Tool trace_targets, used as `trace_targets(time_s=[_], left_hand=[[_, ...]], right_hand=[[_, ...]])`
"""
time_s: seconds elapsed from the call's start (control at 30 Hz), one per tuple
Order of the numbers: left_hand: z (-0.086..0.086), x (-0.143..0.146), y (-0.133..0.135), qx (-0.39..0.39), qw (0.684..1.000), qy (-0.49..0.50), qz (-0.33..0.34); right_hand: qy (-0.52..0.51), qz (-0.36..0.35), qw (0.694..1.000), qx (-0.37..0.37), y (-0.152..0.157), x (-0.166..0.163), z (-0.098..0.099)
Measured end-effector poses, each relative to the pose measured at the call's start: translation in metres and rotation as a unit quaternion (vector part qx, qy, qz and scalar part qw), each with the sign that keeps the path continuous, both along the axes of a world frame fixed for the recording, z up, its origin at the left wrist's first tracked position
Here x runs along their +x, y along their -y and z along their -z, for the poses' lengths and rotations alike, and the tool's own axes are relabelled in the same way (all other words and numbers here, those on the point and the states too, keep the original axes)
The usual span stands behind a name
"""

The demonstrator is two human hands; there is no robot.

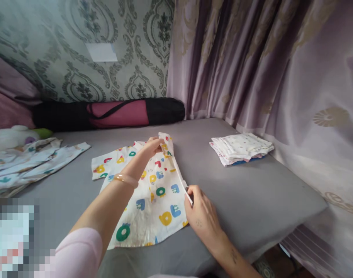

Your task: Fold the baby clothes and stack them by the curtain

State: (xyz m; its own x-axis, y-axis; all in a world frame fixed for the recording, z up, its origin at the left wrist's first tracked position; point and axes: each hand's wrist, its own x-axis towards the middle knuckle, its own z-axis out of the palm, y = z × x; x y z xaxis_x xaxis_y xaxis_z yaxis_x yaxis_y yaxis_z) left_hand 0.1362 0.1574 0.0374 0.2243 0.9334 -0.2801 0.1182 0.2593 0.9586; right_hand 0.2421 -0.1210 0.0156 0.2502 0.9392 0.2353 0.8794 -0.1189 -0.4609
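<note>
A small white short-sleeved shirt (147, 193) printed with colourful letters lies spread on the grey bed sheet. My left hand (154, 145), its wrist in a pale bangle (126, 180), grips the shirt near the far right sleeve, which is lifted and folded. At the shirt's right side edge, my right hand (200, 206) pinches the side seam, raising it slightly off the sheet. A small white tag (185, 184) sticks out of that seam just beyond my right fingers. Part of the left fingers is hidden by the hand and cloth.
A stack of folded clothes (242, 147) sits to the right on the grey bed (252, 193). Loose printed garments (34, 166) and a white plush toy (12, 139) lie at left. A long black and maroon bag (118, 112) rests along the wall; curtains (223, 58) hang at right.
</note>
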Motion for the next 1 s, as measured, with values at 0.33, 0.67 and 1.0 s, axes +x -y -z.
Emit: trace_targets(time_s=[0.33, 0.67, 1.0], left_hand=[[0.031, -0.061, 0.005, -0.011, 0.996, -0.06, -0.073], [0.045, -0.07, 0.009, 0.259, 0.929, -0.259, -0.045], [0.058, -0.113, 0.048, 0.455, 0.792, -0.397, 0.088]], right_hand=[[0.133, -0.162, 0.977, 0.035, 0.011, -0.023, 0.023], [0.04, -0.226, 0.973, 0.003, -0.009, -0.001, -0.02], [0.102, -0.307, 0.94, -0.107, -0.067, -0.003, 0.019]])
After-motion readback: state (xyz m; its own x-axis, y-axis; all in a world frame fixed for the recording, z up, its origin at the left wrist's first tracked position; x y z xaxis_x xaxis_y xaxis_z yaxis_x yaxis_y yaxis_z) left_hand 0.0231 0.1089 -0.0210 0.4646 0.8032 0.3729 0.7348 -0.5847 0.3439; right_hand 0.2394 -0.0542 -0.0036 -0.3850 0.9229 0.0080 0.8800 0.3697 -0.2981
